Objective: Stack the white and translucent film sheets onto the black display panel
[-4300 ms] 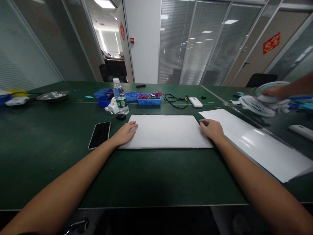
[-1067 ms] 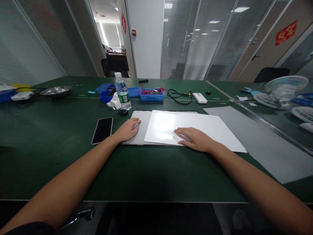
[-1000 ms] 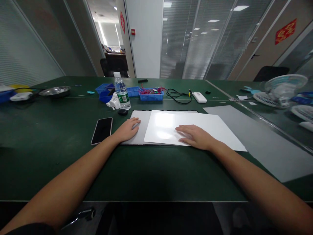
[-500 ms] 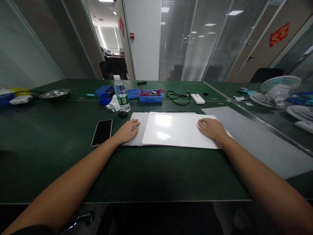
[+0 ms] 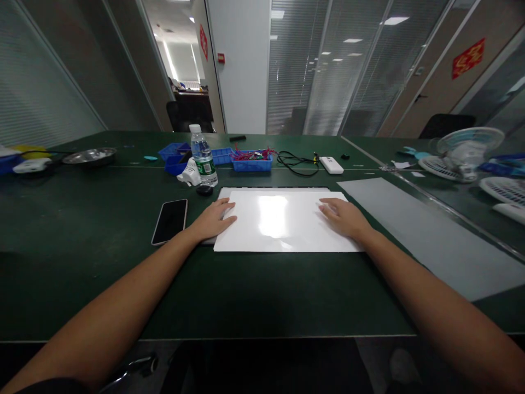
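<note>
A glossy white sheet (image 5: 279, 224) lies over a flat grey-edged panel (image 5: 229, 192), covering most of it. Only the panel's back edge and a strip at its left show. My left hand (image 5: 214, 220) rests at the left end of both, fingers spread, fingertips on the sheet. On the sheet's right part lies my right hand (image 5: 344, 216), its fingers stretched out and apart. Neither hand is wrapped around anything. A dark-screened phone (image 5: 169, 221) lies just left of my left wrist, and a black computer mouse (image 5: 204, 190) sits behind that hand.
Behind the sheet stand a water bottle (image 5: 204, 158) and a blue tray (image 5: 251, 163) of red wires. A black cable (image 5: 297, 164) and a white power bank (image 5: 331, 165) lie nearby. A long grey sheet (image 5: 426, 235) and fan parts (image 5: 463, 153) are at right; a metal dish (image 5: 91, 157) is at left.
The white sheet has slid left and slightly toward me, now lying straighter over the panel. My right hand moved left with it, while my left hand stayed nearly in place.
</note>
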The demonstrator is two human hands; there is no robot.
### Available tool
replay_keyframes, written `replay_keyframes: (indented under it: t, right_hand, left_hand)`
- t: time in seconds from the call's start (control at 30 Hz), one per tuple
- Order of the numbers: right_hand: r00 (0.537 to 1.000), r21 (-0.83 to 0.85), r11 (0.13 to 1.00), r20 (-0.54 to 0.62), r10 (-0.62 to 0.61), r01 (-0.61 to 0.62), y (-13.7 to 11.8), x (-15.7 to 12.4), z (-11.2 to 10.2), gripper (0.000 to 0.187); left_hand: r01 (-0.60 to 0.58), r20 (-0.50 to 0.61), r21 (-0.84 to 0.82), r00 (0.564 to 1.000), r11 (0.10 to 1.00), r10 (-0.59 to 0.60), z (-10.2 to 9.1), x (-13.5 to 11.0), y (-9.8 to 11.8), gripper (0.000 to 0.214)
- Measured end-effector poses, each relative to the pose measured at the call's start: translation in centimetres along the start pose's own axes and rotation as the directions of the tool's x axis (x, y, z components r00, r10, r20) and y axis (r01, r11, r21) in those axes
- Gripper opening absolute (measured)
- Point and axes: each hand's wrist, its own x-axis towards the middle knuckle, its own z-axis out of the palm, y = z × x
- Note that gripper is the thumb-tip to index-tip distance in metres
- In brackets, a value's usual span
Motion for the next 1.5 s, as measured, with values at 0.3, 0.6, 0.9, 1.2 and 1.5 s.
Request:
replay_keyframes:
  t: [0.3, 0.6, 0.9, 1.2, 1.5]
  right_hand:
    - [0.934, -0.191, 0.917, -0.141, 0.328, -0.351, 2.4, 0.4, -1.4, 0.054]
    - [0.927, -0.089, 0.926, -0.120, 0.355, -0.366, 3.2, 0.9, -0.3, 0.056]
    - [0.988, 0.184, 0.976, -0.083, 0.133, -0.116, 6.5, 1.9, 0.6, 0.069]
    - [0.999, 0.086, 0.996, 0.039, 0.020, -0.023, 7.3, 2.0, 1.2, 0.063]
    - [0.999, 0.087, 0.996, 0.046, -0.013, 0.009, 7.8, 2.5, 1.8, 0.053]
  left_hand:
    - [0.023, 0.002, -0.008, 1.000, 1.000, -0.023, -0.1, 0.0, -0.5, 0.062]
    - [0.056, -0.023, 0.010, 0.998, 0.998, -0.056, -0.1, 0.1, -0.4, 0.060]
    - [0.092, -0.034, -0.023, 0.995, 0.995, -0.093, 0.0, 0.1, -0.8, 0.066]
    - [0.104, -0.014, 0.051, 0.995, 0.993, -0.103, 0.4, 0.2, -0.6, 0.067]
    - [0.107, -0.011, 0.102, 0.994, 0.989, -0.106, 0.2, 0.2, -0.3, 0.069]
